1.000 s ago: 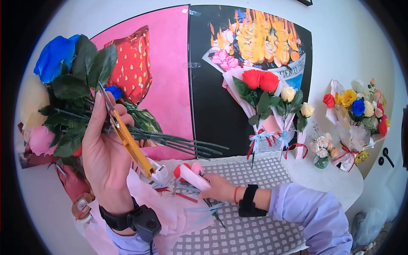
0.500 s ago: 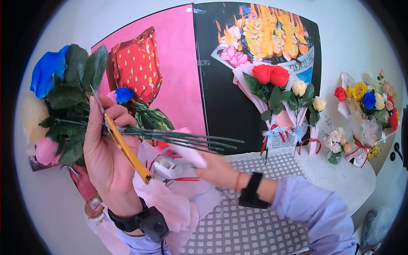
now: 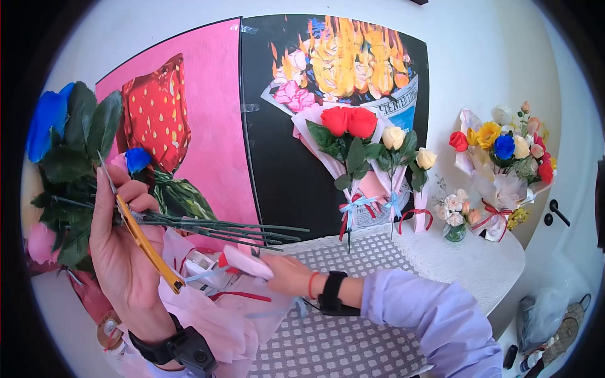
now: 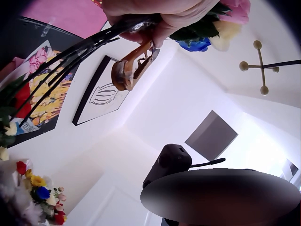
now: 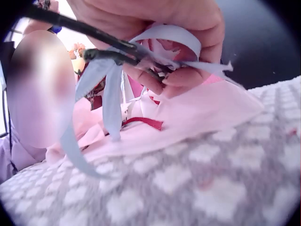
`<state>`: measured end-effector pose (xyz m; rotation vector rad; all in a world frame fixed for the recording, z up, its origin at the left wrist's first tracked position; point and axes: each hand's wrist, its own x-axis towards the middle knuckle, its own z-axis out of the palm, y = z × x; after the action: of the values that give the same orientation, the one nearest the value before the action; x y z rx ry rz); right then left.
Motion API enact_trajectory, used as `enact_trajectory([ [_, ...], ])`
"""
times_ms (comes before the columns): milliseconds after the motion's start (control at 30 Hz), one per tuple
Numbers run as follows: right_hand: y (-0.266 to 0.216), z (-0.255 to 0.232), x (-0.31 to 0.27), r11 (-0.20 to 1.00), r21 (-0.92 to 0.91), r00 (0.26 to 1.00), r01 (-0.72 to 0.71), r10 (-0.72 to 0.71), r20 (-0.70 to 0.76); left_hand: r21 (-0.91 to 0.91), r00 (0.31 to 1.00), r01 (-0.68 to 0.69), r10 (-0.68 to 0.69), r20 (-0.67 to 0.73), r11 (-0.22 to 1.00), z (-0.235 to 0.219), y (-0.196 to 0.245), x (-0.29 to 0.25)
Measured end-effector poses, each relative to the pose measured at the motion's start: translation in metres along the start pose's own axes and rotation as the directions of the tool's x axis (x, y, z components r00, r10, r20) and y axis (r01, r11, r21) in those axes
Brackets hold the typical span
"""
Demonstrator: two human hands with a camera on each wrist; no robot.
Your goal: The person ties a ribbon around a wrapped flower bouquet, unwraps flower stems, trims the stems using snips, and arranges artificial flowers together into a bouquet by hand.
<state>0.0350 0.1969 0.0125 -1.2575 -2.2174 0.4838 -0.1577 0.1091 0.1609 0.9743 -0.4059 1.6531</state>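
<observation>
Left hand: grips a bunch of long-stemmed artificial flowers (image 3: pixel 227 227), and a yellow-handled cutter (image 3: pixel 148 244) lies across the palm side of this hand (image 3: pixel 129 258), its pointed blades up by the thumb.
Right hand: holds a small wrapped bundle (image 3: pixel 249 261); in the right wrist view this hand (image 3: pixel 290 275) pinches its dark stems (image 5: pixel 89 30) between thumb and fingers.
Change: the bundle has risen from low over the table towards the long stems, while the left hand keeps its grip.
Meaning: both flower pieces now sit near each other, with neither hand free; whether they touch cannot be told.
Bunch: held at the left, heads leftward and bare green stems reaching right, with a large blue rose (image 3: pixel 47 126), a pink bloom (image 3: pixel 43 244) and broad dark leaves (image 3: pixel 60 164).
Bundle: pale pink wrap, slightly blurred, with pale blue ribbon (image 5: pixel 113 103) trailing loosely, above pink paper (image 3: pixel 220 321).
</observation>
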Motion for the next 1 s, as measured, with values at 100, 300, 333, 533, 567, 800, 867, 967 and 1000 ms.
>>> enact_trajectory([
  [100,0.007,0.006,-0.016,0.996,-0.069,0.998,-0.050,0.052,0.034,0.012,1.000,0.005,-0.005,0.013,1.000,-0.004,0.003,0.002],
  [300,0.011,0.018,0.000,0.995,-0.104,0.996,0.005,-0.015,-0.093,-0.023,0.996,0.050,-0.048,0.075,0.998,-0.013,0.007,0.001],
  [333,0.012,0.020,0.005,0.997,-0.081,0.998,0.001,-0.007,-0.067,-0.052,0.983,0.131,-0.123,0.134,0.990,-0.017,0.011,0.001],
  [533,0.017,0.011,0.013,0.997,-0.077,0.990,-0.012,0.001,-0.144,0.029,0.977,0.117,-0.121,0.176,0.993,-0.036,0.022,0.005],
  [567,0.018,0.009,0.013,0.997,-0.081,0.990,-0.017,0.005,-0.144,0.058,0.987,0.075,-0.082,0.139,0.995,-0.036,0.023,0.005],
  [800,0.028,0.023,0.034,0.985,0.146,0.988,0.091,-0.071,-0.140,0.042,0.977,0.077,-0.084,0.194,0.996,-0.041,0.017,0.008],
  [867,0.027,0.027,0.038,0.992,0.109,0.998,0.057,-0.058,0.000,-0.008,0.990,-0.021,0.022,0.142,1.000,-0.035,0.009,0.006],
  [967,0.027,0.027,0.039,0.984,0.179,0.999,-0.001,0.009,-0.044,-0.005,0.989,0.014,-0.013,0.147,1.000,-0.035,0.011,0.005],
  [1000,0.026,0.025,0.036,0.971,0.237,0.996,-0.025,0.045,-0.079,0.009,0.986,0.040,-0.041,0.163,0.999,-0.037,0.011,0.006],
])
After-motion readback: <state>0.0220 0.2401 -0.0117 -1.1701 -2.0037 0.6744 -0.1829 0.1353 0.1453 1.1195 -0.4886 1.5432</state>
